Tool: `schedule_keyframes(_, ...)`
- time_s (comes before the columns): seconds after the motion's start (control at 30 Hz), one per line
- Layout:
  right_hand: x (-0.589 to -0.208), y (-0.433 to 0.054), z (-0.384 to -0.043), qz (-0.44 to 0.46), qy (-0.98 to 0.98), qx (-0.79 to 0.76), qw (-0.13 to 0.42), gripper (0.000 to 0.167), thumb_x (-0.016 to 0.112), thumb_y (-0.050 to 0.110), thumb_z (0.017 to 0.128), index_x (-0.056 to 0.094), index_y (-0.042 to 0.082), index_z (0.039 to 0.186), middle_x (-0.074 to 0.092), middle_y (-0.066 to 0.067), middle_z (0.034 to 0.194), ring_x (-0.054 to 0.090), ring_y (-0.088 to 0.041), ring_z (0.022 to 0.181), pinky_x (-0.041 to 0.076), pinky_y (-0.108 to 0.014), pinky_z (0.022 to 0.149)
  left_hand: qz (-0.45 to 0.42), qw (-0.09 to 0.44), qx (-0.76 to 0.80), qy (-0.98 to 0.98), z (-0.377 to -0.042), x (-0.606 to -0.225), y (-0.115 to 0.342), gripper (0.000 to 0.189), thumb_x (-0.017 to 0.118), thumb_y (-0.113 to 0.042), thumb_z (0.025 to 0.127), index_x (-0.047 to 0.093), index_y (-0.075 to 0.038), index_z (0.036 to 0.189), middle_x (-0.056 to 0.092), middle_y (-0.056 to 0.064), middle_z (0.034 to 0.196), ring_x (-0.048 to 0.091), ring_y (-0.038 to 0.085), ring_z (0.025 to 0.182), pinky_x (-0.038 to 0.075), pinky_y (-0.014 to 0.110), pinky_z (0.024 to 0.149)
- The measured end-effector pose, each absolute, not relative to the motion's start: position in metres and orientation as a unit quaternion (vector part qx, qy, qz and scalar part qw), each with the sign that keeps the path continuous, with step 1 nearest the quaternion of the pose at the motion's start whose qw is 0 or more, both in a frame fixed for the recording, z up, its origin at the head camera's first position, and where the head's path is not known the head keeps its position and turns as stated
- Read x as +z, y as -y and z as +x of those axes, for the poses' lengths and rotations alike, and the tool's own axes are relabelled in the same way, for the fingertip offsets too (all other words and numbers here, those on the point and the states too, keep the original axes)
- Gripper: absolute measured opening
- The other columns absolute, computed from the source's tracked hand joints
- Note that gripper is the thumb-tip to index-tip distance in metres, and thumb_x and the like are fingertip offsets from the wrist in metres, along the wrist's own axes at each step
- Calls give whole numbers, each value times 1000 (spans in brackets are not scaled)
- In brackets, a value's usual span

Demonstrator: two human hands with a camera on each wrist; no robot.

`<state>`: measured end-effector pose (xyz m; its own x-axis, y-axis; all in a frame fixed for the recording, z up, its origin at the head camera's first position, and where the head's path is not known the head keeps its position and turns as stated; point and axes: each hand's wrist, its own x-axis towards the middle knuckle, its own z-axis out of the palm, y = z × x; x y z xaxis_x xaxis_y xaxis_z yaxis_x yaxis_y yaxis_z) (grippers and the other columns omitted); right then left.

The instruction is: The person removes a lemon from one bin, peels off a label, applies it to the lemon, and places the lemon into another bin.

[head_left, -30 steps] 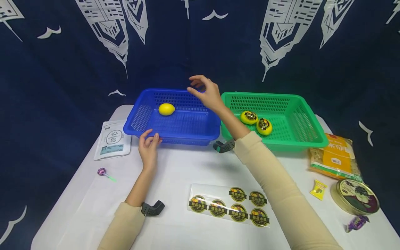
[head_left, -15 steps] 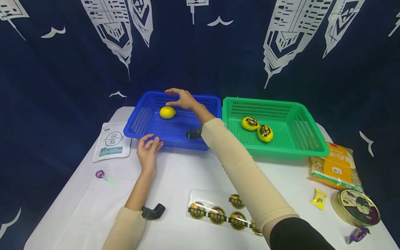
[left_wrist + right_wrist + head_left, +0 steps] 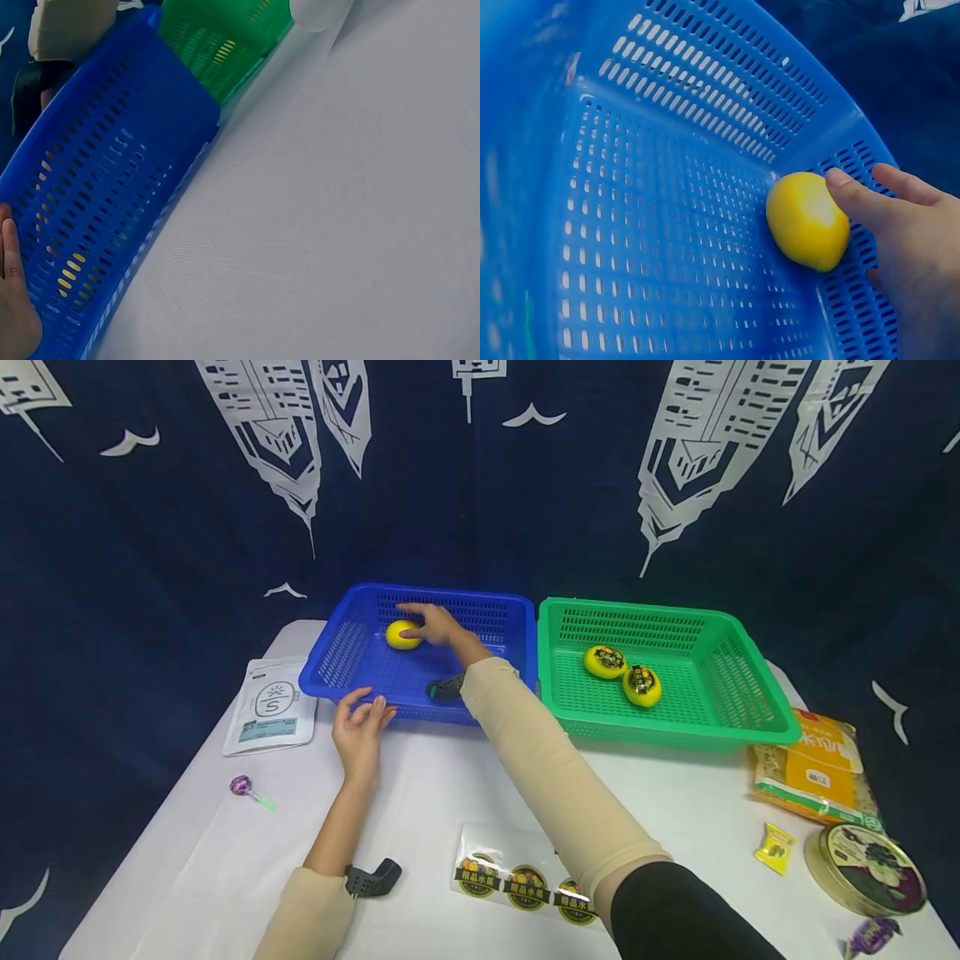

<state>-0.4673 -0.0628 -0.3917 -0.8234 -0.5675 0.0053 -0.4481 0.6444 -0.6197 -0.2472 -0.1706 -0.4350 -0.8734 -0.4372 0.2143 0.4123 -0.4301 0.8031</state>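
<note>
A yellow lemon (image 3: 402,635) lies in the left part of the blue basket (image 3: 480,693). My right hand (image 3: 435,625) reaches into that basket over the lemon, thumb overlapping its near side and fingers extended behind. In the right wrist view the thumb of my right hand (image 3: 907,232) is at the edge of the lemon (image 3: 806,221); whether it touches is unclear. My left hand (image 3: 360,735) holds the front rim of the blue basket. In the left wrist view the left hand (image 3: 15,300) has its thumb along the basket's outer wall (image 3: 112,172).
A green basket (image 3: 720,739) beside the blue one holds two lemons (image 3: 622,675) with round labels. A sticker sheet (image 3: 517,852) lies in front. A white pouch (image 3: 270,702) and lollipop (image 3: 242,786) are left; an orange bag (image 3: 817,768), yellow candy (image 3: 775,848), tin (image 3: 866,868) and purple candy (image 3: 872,935) right.
My right hand has moved left from above the blue basket's right end and down to the lemon. The left hand has stayed at the front rim. The view has shifted slightly.
</note>
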Motion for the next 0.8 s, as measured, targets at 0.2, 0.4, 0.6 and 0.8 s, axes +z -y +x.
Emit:
schedule_keyframes(0.2,-400,70,-470,-285,-911,-282,99,58,63,29,88,40,24,141,37,-2,144,29,-21,133,25,-33,110,12,259,-846,466,-253,-448,174,25,59,9,85,50,6,109,63,9,70,66,20,69,56,32,73)
schedule_keyframes(0.4,-399,73,-472,-287,-910,-275,118,55,64,23,88,44,21,139,42,-3,141,35,-21,130,28,-32,108,6,264,-842,469,-256,-450,175,25,59,7,85,51,4,109,64,8,70,66,20,70,56,32,74)
schedule_keyframes(0.6,-401,76,-474,-306,-893,-304,133,49,67,16,85,52,18,131,49,-3,134,42,-21,122,33,-33,105,3,268,-842,469,-253,-445,175,24,58,8,86,52,3,108,63,8,70,67,19,70,56,32,74)
schedule_keyframes(0.8,-403,74,-476,-315,-898,-273,140,54,66,17,86,47,21,136,45,-2,139,38,-21,127,28,-35,108,-6,263,-846,463,-246,-437,172,24,57,9,86,50,6,108,63,8,70,66,19,70,56,33,74)
